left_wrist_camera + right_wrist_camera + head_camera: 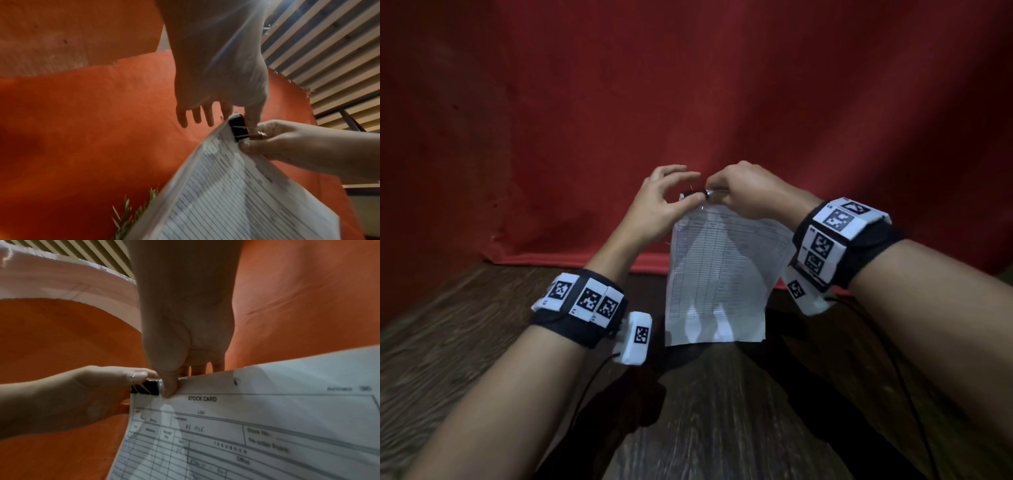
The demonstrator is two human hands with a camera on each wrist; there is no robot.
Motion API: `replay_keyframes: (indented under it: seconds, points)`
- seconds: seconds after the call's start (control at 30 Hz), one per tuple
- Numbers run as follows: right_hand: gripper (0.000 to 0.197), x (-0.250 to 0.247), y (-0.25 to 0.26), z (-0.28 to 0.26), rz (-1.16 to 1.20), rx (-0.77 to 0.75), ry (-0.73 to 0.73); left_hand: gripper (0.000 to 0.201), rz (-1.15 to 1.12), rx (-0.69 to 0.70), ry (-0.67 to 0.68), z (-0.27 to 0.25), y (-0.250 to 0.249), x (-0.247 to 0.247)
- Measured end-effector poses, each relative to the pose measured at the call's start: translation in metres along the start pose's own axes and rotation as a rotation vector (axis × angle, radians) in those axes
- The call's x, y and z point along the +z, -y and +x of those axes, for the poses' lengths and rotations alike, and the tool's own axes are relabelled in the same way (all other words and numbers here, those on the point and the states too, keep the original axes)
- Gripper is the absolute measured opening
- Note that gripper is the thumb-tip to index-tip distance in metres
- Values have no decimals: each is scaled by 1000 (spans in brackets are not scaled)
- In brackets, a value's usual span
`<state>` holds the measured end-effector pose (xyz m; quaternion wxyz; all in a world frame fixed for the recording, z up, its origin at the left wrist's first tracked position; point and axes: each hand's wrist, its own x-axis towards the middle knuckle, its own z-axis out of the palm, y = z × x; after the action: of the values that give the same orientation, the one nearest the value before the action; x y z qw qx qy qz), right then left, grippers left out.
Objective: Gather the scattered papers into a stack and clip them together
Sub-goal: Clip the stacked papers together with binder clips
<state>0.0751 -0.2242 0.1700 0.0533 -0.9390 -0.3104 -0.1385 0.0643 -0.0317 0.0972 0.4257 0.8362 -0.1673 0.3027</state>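
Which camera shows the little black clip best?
The left wrist view: the black clip is sharp, biting the papers' corner. The right wrist view shows it partly behind fingers; the head view shows it tiny between both hands.

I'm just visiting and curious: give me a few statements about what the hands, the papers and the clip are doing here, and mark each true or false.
1. The papers are held up off the wooden table. True.
2. The binder clip is red. False: it is black.
3. The clip sits at a top corner of the papers. True.
4. The right hand rests flat on the table. False: it pinches the papers' top edge beside the clip.
5. The top sheet reads "STOCK CARD". True.
6. The left hand is far from the clip. False: its fingers are on it.
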Motion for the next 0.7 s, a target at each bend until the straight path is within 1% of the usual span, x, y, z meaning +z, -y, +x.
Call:
replay_keyframes:
  seconds: [0.03,0.1,0.17,0.2,0.27,0.3,0.33,0.4,0.43,0.5,0.57,0.6,0.63,0.67,0.7]
  points:
    - [18,0,0,-1,1,-8,2,50,57,-11,50,0,0,-4]
    - [19,-1,2,-2,-6,-17,0,47,194,-11,109,0,2,-10]
    - [19,-4,4,-4,-7,-9,2,33,261,-16,119,-1,3,-11]
    - [21,-6,6,-4,-6,-2,2,25,235,-17,119,-1,6,-11]
    - [28,-8,9,-6,11,7,4,14,52,-26,135,-3,10,-11]
    - [28,-9,10,-7,23,10,12,13,-73,-37,142,-6,11,-10]
    - [24,-11,12,-8,36,7,21,13,-192,-49,135,-8,12,-8]
    - [13,-13,14,-14,52,18,31,14,-340,-87,56,-13,12,-3]
    - [24,-13,11,-17,42,33,26,13,-381,-106,3,-15,12,-1]
    - [58,-12,-1,-23,-27,85,-1,9,-480,-149,-97,-20,10,4]
    - [88,-3,-22,-34,-63,171,-118,7,-568,-197,-165,-24,9,6]
    - [98,3,-35,-43,-5,231,-207,8,-598,-218,-183,-25,7,5]
    - [103,12,-46,-52,123,290,-292,9,-630,-233,-196,-26,6,5]
    - [105,22,-55,-63,329,329,-354,10,-665,-242,-204,-26,4,4]
    - [104,33,-58,-74,602,345,-388,10,-694,-251,-209,-25,1,4]
